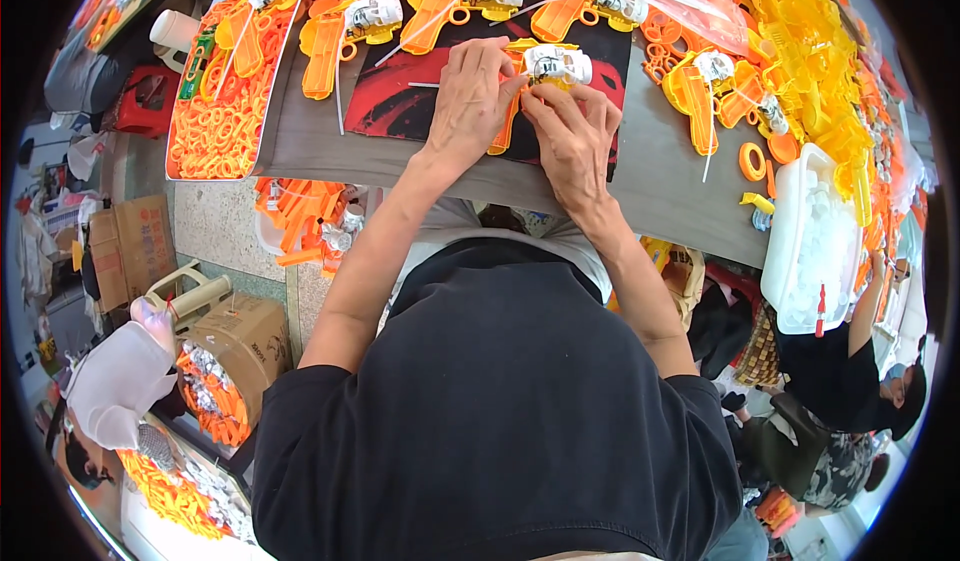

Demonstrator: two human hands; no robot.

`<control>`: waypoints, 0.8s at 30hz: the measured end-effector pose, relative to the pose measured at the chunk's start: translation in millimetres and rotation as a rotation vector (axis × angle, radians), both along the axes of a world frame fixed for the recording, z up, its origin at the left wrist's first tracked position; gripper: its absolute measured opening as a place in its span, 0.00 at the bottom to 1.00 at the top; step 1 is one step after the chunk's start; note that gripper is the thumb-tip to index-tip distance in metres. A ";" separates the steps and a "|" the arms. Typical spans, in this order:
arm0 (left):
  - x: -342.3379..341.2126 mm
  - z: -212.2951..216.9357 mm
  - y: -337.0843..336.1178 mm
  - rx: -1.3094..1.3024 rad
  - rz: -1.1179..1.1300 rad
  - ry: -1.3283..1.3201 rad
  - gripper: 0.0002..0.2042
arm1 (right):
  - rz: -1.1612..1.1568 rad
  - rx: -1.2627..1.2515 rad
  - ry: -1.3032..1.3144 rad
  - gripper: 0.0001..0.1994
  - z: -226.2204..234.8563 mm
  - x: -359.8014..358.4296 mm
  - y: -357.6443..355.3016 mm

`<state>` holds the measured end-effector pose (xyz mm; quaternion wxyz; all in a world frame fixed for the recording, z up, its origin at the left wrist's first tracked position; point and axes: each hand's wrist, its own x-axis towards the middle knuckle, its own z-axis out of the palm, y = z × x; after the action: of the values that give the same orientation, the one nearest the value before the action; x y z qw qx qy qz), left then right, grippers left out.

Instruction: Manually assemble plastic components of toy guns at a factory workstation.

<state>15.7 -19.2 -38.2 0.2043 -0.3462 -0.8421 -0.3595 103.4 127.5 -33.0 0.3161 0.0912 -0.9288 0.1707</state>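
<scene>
An orange toy gun [503, 133] lies on the black and red mat [395, 101], with a white mechanism housing [556, 64] at its far end. My left hand [474, 99] is closed on the gun's left side, the thumb and fingertips bent in by the housing. From the near right, my right hand [574, 139] pinches the gun just below the housing. Whatever small part lies between the fingertips is hidden. More half-built orange toy guns [322, 56] with white housings and thin pale strips are lined up beyond my hands.
At the left stands a tray [262, 151] heaped with orange rings. A white tub [785, 231] of clear parts sits at the right edge, near a pile of yellow shells [800, 51]. An open carton [262, 336] stands on the lower left. Other people work at the right.
</scene>
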 end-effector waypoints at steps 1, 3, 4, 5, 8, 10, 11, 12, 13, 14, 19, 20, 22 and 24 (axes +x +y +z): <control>-2.4 2.3 0.4 0.000 0.000 -0.002 0.11 | 0.023 0.035 0.013 0.15 1.5 -0.9 4.2; -8.7 5.8 2.5 0.000 -0.009 -0.189 0.12 | 0.159 0.150 -0.003 0.19 1.9 -6.0 26.1; -11.2 5.7 0.8 -0.002 -0.009 -0.193 0.12 | 0.159 0.147 -0.007 0.19 5.0 -11.2 34.5; -13.6 5.3 -1.7 -0.007 -0.013 -0.218 0.13 | 0.263 0.235 -0.042 0.20 9.3 -16.2 41.5; -13.2 4.8 -3.6 -0.023 -0.009 -0.247 0.14 | 0.390 0.289 -0.060 0.20 5.5 -10.2 33.5; -19.6 7.0 0.8 -0.029 0.014 -0.230 0.15 | 0.123 0.232 -0.078 0.20 -6.1 8.2 0.7; -20.7 7.4 10.3 -0.038 -0.029 -0.192 0.15 | -0.024 0.189 -0.025 0.20 -19.2 16.6 -13.4; -19.5 6.7 5.9 -0.044 -0.058 -0.163 0.14 | -0.096 0.122 -0.068 0.19 -11.7 22.5 -28.4; -23.1 11.1 0.8 -0.033 -0.098 -0.210 0.14 | -0.067 0.009 -0.086 0.19 -5.9 22.3 -29.9; -32.1 9.9 -3.9 -0.059 -0.127 -0.221 0.13 | -0.038 -0.105 -0.103 0.18 -0.6 21.3 -29.8; -50.8 22.8 -21.0 -0.213 -0.260 -0.142 0.10 | -0.053 -0.140 -0.029 0.17 32.4 -2.9 18.7; -52.3 20.1 -20.3 -0.218 -0.271 -0.128 0.10 | -0.023 -0.104 -0.020 0.18 31.4 -13.4 25.9; -44.6 12.5 -11.3 -0.138 -0.191 -0.157 0.11 | 0.013 -0.056 -0.051 0.19 11.2 -23.2 31.5; -28.7 13.9 1.9 -0.119 -0.073 -0.035 0.11 | 0.055 -0.015 -0.095 0.19 -2.4 -25.3 35.2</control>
<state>-12.9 -17.3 -24.2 0.1551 -0.3820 -0.8522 -0.3222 78.1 162.7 -35.4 0.2675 0.1061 -0.9386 0.1902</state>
